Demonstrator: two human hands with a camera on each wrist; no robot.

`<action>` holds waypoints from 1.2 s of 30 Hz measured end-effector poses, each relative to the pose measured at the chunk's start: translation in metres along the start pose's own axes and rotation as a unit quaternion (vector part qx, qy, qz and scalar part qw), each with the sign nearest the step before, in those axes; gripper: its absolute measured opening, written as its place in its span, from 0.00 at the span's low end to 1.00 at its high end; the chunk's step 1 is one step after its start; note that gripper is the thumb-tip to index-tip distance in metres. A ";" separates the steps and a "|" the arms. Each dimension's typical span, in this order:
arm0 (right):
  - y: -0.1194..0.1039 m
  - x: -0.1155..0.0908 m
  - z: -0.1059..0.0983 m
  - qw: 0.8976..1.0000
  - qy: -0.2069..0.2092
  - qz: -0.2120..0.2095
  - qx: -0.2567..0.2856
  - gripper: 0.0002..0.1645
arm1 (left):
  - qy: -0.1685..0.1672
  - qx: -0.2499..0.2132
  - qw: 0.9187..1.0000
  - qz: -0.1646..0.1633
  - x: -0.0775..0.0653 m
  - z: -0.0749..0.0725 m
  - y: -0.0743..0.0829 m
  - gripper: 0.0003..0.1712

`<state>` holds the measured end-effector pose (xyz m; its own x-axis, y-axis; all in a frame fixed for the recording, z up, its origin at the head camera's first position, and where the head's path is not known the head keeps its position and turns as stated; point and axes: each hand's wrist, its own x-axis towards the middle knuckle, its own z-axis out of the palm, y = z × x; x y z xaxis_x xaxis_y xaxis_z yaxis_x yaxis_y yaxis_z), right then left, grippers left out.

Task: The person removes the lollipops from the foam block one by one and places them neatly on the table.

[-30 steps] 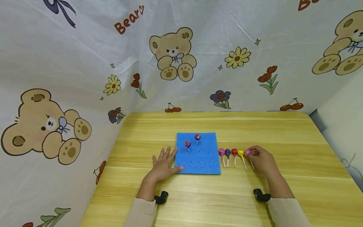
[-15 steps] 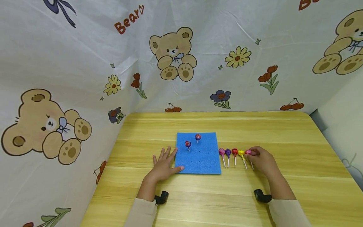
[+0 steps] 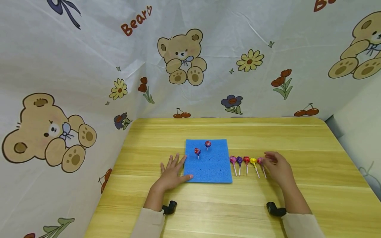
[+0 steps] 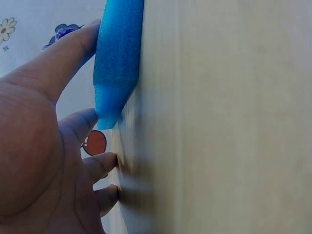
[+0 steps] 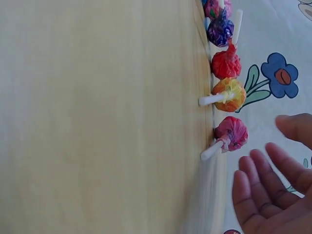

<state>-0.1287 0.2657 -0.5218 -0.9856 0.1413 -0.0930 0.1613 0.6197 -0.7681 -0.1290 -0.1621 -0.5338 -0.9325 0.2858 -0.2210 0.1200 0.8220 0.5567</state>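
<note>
Right hand (image 3: pixel 278 168) eases off the end pink lollipop (image 5: pixel 231 132) toward the tabletop's (image 3: pixel 220 208) right edge, grip empty; left hand (image 3: pixel 169 176), spread, touches blue pad (image 3: pixel 209 177). Arranging, seemingly; lifting would need a pinch.

I see the blue board (image 3: pixel 209 176) on the worktop (image 3: pixel 220 208), with two lollipops (image 3: pixel 208 143) standing in it. The left hand (image 3: pixel 171 175) lies spread at the board's left edge, thumb over its near-left corner. Right of the board I count five more lollipops (image 3: pixel 246 159) in a row; the right hand (image 3: pixel 278 168) is just beside the pink one (image 3: pixel 260 161) farthest from the board.
</note>
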 end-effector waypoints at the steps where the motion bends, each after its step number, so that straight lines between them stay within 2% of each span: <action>1: 0.000 -0.001 0.000 1.000 0.009 -0.003 0.010 0.33 | -0.002 0.002 1.000 -0.001 0.000 0.000 0.000 0.53; 8: -0.002 -0.003 0.002 0.995 0.059 -0.024 0.081 0.31 | 0.000 0.000 1.000 0.002 0.000 0.001 -0.001 0.53; 14: -0.007 -0.004 0.005 0.989 0.071 -0.042 0.120 0.29 | 0.002 0.000 1.000 0.003 0.000 0.001 -0.001 0.53; 19: -0.014 -0.004 0.009 0.988 0.049 -0.055 0.132 0.30 | -0.002 0.002 1.000 0.002 0.001 0.001 -0.002 0.53; 24: -0.023 -0.003 0.016 0.990 0.029 -0.064 0.122 0.31 | -0.006 0.006 1.000 0.000 0.000 0.002 -0.001 0.53; 29: -0.029 0.001 0.029 0.990 0.009 -0.078 0.114 0.31 | 0.000 0.007 1.000 0.002 0.000 0.001 0.000 0.53; 36: -0.039 0.001 0.049 0.988 -0.011 -0.112 0.101 0.26 | 0.004 0.009 1.000 0.005 0.000 0.001 -0.001 0.53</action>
<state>-0.1383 0.2036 -0.5228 -0.9967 -0.0007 0.0810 -0.0720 0.4659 -0.8819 -0.1290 -0.1625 -0.5354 -0.9337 0.2904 -0.2095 0.1356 0.8282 0.5438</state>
